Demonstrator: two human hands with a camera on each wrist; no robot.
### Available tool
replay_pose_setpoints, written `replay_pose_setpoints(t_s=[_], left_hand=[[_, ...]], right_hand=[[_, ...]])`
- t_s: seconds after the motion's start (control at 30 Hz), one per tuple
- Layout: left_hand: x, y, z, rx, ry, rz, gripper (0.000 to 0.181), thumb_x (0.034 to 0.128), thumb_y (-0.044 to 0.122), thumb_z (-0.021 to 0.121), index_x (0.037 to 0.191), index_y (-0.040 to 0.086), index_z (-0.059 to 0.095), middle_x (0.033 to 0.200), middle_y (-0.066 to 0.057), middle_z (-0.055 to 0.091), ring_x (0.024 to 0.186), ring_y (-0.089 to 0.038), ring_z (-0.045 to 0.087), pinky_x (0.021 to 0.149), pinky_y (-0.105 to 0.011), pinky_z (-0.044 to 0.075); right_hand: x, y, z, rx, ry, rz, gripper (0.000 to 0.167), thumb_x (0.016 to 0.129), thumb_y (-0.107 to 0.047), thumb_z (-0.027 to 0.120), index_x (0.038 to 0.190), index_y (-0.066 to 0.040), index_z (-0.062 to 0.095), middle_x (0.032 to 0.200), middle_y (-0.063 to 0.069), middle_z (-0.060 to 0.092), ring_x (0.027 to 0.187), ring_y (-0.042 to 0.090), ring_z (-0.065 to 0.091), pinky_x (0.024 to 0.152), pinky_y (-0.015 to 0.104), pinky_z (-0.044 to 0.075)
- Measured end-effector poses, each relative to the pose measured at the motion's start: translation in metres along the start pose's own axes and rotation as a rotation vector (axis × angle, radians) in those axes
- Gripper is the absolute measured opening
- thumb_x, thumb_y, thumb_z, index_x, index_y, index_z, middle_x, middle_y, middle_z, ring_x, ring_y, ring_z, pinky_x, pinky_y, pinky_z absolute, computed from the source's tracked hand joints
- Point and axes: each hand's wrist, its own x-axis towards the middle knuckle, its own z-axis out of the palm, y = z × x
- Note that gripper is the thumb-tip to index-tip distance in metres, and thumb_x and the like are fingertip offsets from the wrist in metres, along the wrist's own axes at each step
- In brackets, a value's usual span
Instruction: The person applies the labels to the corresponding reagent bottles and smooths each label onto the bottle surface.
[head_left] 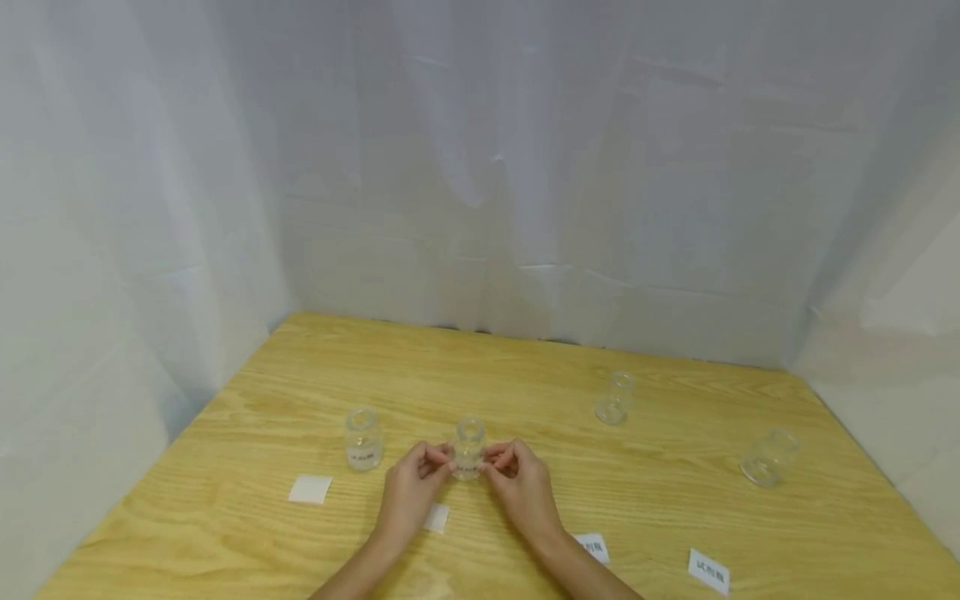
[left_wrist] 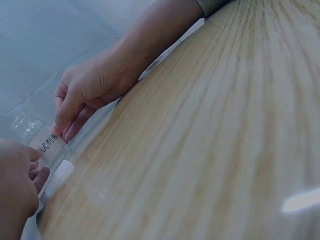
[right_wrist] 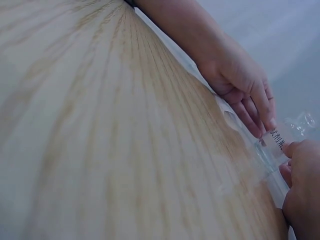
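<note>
A small clear glass reagent bottle (head_left: 470, 442) stands upright on the wooden table between both hands. Across its lower front lies a white label (left_wrist: 48, 142) with printed black characters. My left hand (head_left: 408, 492) grips the bottle's left side, thumb at the label's left end. On the opposite side my right hand (head_left: 528, 492) does the same, its thumb pressing the label's right end. The right wrist view also shows both thumbs on the label (right_wrist: 276, 139); the fingertips behind the bottle are partly hidden. A blank white slip (head_left: 437, 517) lies beside the left wrist.
A labelled bottle (head_left: 363, 442) stands to the left, with a blank white slip (head_left: 310, 489) before it. Two unlabelled bottles, one farther back (head_left: 615, 400) and another (head_left: 770, 458), are on the right. Printed labels (head_left: 708, 571) lie at the front right, one partly behind the right forearm.
</note>
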Motion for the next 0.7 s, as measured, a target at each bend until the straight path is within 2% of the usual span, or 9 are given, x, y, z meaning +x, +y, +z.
replay_pose_setpoints(t_s=[0.17,0.3,0.43,0.53,0.63,0.7], left_hand=[[0.001,0.000,0.000,-0.029,0.007,-0.032,0.010,0.0805,0.000,0.067,0.083,-0.002,0.057,0.106,-0.023,0.061,0.099,-0.032,0.059,0.081,-0.026,0.048],[0.001,0.001,-0.001,-0.043,-0.014,-0.056,0.012,0.0803,0.000,0.068,0.084,-0.002,0.057,0.108,-0.023,0.060,0.101,-0.034,0.058,0.082,-0.028,0.048],[0.004,0.001,-0.005,-0.051,-0.047,-0.079,0.022,0.0788,-0.001,0.069,0.093,-0.005,0.053,0.113,-0.023,0.057,0.106,-0.037,0.054,0.085,-0.030,0.046],[0.008,-0.001,-0.008,-0.075,-0.101,-0.077,0.040,0.0773,-0.001,0.071,0.111,-0.004,0.050,0.122,-0.022,0.052,0.111,-0.037,0.051,0.089,-0.031,0.044],[0.011,-0.005,-0.012,-0.113,-0.200,-0.068,0.058,0.0775,0.002,0.071,0.129,0.002,0.045,0.126,-0.023,0.048,0.111,-0.037,0.050,0.087,-0.031,0.046],[0.013,-0.007,-0.014,-0.127,-0.265,-0.053,0.062,0.0790,0.005,0.071,0.134,0.004,0.043,0.126,-0.025,0.048,0.109,-0.038,0.052,0.084,-0.031,0.048]], right_hand=[[0.000,0.003,-0.001,0.045,-0.026,0.025,0.018,0.077,0.012,0.066,0.081,0.010,0.049,0.092,0.024,0.061,0.088,0.037,0.061,0.078,0.035,0.051],[0.000,0.002,-0.003,0.081,-0.057,0.066,0.019,0.078,0.014,0.064,0.090,0.012,0.050,0.096,0.024,0.059,0.091,0.039,0.060,0.079,0.036,0.050],[-0.001,0.001,-0.004,0.108,-0.088,0.123,0.025,0.078,0.014,0.061,0.099,0.013,0.048,0.104,0.025,0.056,0.094,0.040,0.058,0.080,0.036,0.050],[0.000,0.000,-0.005,0.119,-0.127,0.148,0.036,0.080,0.009,0.063,0.110,0.011,0.044,0.113,0.027,0.052,0.098,0.041,0.056,0.082,0.038,0.049],[0.002,-0.001,-0.006,0.119,-0.177,0.163,0.046,0.082,0.001,0.066,0.120,0.009,0.042,0.122,0.027,0.047,0.103,0.041,0.054,0.084,0.041,0.048],[0.003,-0.001,-0.007,0.111,-0.200,0.155,0.049,0.083,-0.003,0.067,0.123,0.008,0.042,0.123,0.026,0.046,0.104,0.040,0.053,0.085,0.042,0.047]])
